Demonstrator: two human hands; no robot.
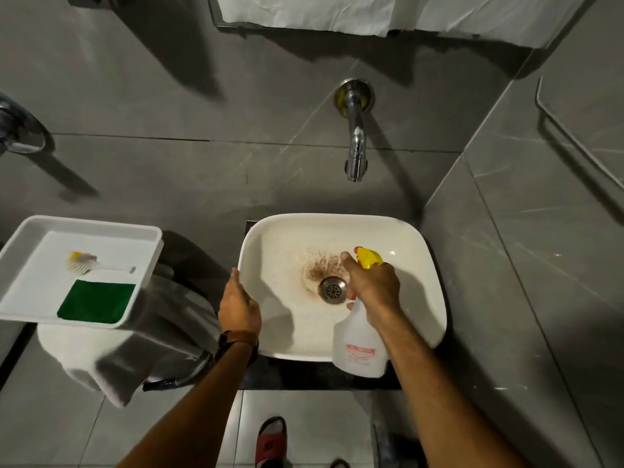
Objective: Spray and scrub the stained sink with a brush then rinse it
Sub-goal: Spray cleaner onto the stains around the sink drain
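A white sink (418, 265) sits below a chrome wall tap (355, 143). A brown stain (319, 266) spreads around the metal drain (332, 290). My right hand (373, 285) grips a translucent spray bottle (358, 346) by its neck, with the yellow nozzle (368, 257) tilted down over the stain and my forefinger stretched forward. My left hand (238, 305) rests on the sink's left rim, fingers curled over the edge. A small brush (84, 263) with a yellow head lies in a white tray (30, 238) to the left.
A green scouring pad (96, 301) lies in the tray beside the brush. The tray sits on a white and grey cloth-covered stand (101, 356). Grey tiled walls close in at the back and right. A foot in a red sandal (271, 440) is on the floor.
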